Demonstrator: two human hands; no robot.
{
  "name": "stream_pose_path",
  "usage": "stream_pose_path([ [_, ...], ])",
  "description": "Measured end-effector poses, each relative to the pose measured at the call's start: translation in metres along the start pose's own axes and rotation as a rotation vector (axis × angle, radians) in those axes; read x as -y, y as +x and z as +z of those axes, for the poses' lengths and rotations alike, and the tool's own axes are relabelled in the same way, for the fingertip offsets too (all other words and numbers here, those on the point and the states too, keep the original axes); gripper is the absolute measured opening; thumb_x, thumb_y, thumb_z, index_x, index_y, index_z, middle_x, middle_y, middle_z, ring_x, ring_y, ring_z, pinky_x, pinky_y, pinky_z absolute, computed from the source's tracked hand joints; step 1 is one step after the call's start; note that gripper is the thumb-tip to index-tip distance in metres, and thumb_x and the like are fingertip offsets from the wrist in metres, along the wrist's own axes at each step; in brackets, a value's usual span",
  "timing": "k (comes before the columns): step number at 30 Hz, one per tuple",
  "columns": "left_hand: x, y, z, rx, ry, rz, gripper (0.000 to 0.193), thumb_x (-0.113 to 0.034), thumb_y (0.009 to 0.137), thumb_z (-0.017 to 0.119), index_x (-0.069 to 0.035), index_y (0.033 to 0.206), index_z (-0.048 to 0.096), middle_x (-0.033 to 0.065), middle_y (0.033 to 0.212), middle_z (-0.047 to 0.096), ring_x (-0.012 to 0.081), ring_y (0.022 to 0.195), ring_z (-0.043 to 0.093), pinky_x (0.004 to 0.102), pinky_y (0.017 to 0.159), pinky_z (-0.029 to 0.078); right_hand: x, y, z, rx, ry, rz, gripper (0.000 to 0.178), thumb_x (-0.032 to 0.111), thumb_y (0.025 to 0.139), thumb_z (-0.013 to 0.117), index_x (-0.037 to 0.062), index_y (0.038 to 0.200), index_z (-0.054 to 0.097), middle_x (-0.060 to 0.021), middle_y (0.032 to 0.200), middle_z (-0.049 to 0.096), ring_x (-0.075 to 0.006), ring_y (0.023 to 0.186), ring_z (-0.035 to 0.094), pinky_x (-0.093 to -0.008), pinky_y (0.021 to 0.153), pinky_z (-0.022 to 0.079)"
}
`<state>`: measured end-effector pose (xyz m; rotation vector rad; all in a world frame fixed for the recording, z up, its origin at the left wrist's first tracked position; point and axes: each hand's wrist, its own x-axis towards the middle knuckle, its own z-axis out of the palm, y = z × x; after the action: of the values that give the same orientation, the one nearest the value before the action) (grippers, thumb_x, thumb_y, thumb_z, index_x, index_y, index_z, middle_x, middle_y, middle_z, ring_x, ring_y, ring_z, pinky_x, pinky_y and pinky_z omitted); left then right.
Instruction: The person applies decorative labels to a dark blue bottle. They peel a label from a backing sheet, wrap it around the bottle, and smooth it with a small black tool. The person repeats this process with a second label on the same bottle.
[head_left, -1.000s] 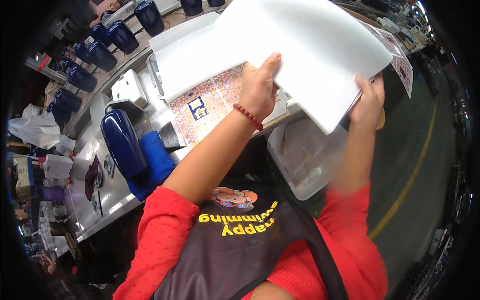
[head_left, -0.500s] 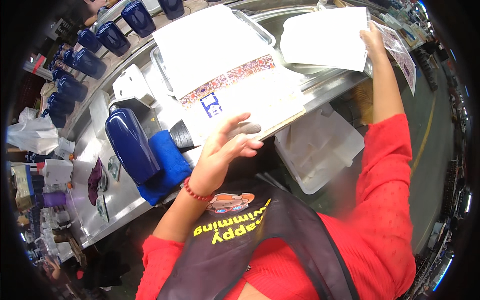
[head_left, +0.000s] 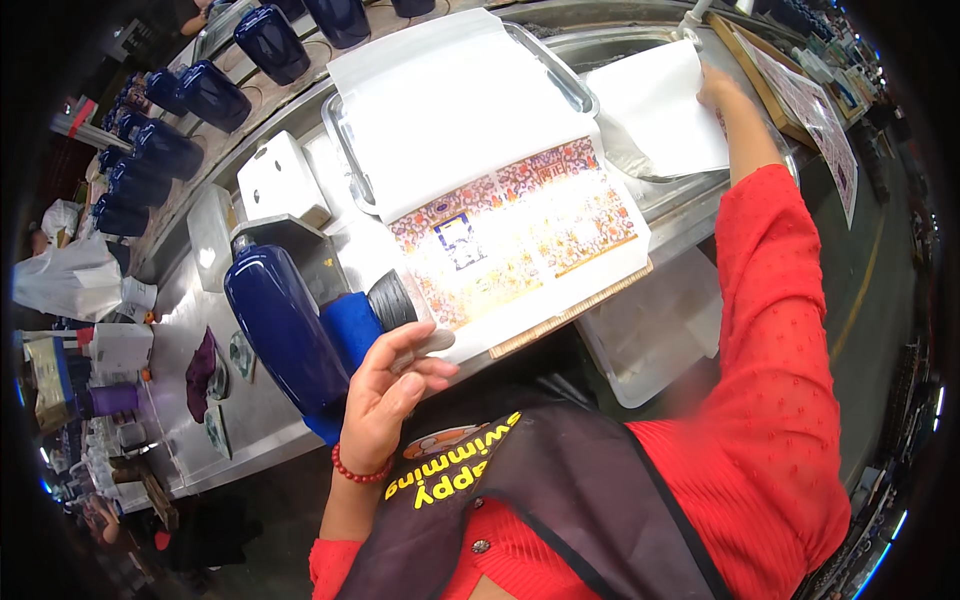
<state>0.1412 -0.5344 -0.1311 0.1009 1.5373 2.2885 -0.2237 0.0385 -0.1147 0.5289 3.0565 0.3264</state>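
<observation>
My right hand reaches out to the far right and grips the edge of a white sheet over the sink; part of its fingers is behind the sheet. My left hand is near the front of the bench, fingers curved, with a small grey flat piece between them. Just beyond it lies a printed sheet with a floral pattern, on a board. Another white sheet covers a tray behind it. To the left, a glossy dark-blue bottle lies on a blue cloth.
Several dark-blue bottles stand along the back left. A white box and a black roll are beside the tray. A metal sink is at the far right, a white bin below the bench edge.
My left hand has drawn back toward me and left with the grey piece. The white sheet in my right hand has tilted and hangs lower over the sink. The view has shifted slightly.
</observation>
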Motion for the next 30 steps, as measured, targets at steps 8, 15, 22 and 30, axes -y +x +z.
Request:
stream_pose_path([
  [8, -0.027, -0.017, -0.007, -0.071, 0.099, 0.136, 0.065, -0.024, 0.098, 0.067, 0.010, 0.147, 0.043, 0.0197, 0.131, 0.061, 0.0247, 0.116, 0.065, 0.0343, 0.099, 0.051, 0.012, 0.029, 0.064, 0.010, 0.395, 0.277, 0.058, 0.038, 0.109, 0.034, -0.0046, 0.139, 0.058, -0.0283, 0.150, 0.050, -0.0405, 0.146, 0.043, -0.0491, 0.120, 0.034],
  [15, -0.040, -0.038, -0.021, -0.184, 0.208, 0.362, 0.068, -0.036, 0.099, 0.067, 0.009, 0.144, 0.046, 0.0278, 0.136, 0.060, 0.0294, 0.109, 0.069, 0.0377, 0.093, 0.055, 0.000, 0.050, 0.088, 0.182, -0.149, 0.020, 0.043, 0.022, 0.091, 0.065, 0.0047, 0.131, 0.066, -0.0243, 0.138, 0.063, -0.0395, 0.131, 0.059, -0.0528, 0.109, 0.048],
  [22, -0.033, -0.057, -0.071, -0.655, 0.662, 0.705, 0.050, -0.025, 0.100, 0.064, 0.006, 0.139, 0.055, 0.0221, 0.132, 0.064, 0.0282, 0.116, 0.065, 0.0364, 0.100, 0.049, 0.112, -0.060, -0.029, -0.468, 0.222, -0.570, 0.018, 0.019, 0.095, 0.068, 0.0022, 0.102, 0.071, -0.0190, 0.101, 0.070, -0.0364, 0.092, 0.069, -0.0448, 0.083, 0.055],
  [30, 0.003, -0.060, -0.102, -0.497, 1.252, 0.581, 0.105, -0.056, 0.086, 0.077, 0.004, 0.159, 0.029, 0.0326, 0.155, 0.037, 0.0457, 0.141, 0.041, 0.0501, 0.120, 0.029, 0.302, -0.371, -0.057, 0.139, 0.550, -1.372, 0.077, 0.010, 0.082, 0.080, 0.0108, 0.152, 0.048, -0.0212, 0.129, 0.060, -0.0352, 0.109, 0.062, -0.0429, 0.098, 0.052],
])
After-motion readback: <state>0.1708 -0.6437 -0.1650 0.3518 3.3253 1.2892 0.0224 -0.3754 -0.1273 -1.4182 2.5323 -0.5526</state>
